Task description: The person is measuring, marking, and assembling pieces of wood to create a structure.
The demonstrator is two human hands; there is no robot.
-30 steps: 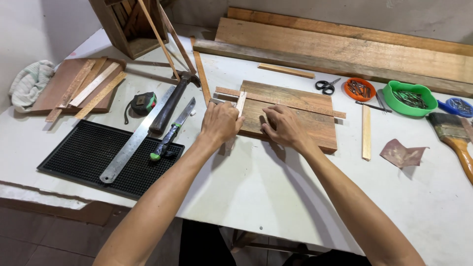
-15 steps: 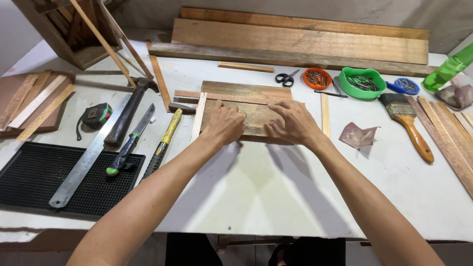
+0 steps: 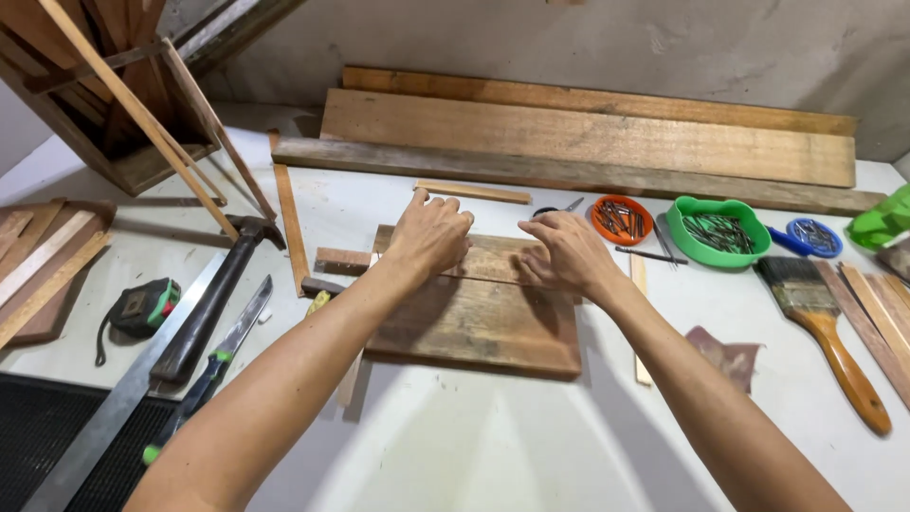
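Both hands flat, fingers spread, left hand [image 3: 431, 237] and right hand [image 3: 569, 254] pressing boards [image 3: 474, 322] mid-bench, gripping nothing as far as visible, hammer [image 3: 213, 294] near left edge.

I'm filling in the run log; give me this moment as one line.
left hand: flat on wooden board | right hand: on board's far edge | near: hammer, orange nail dish, paintbrush
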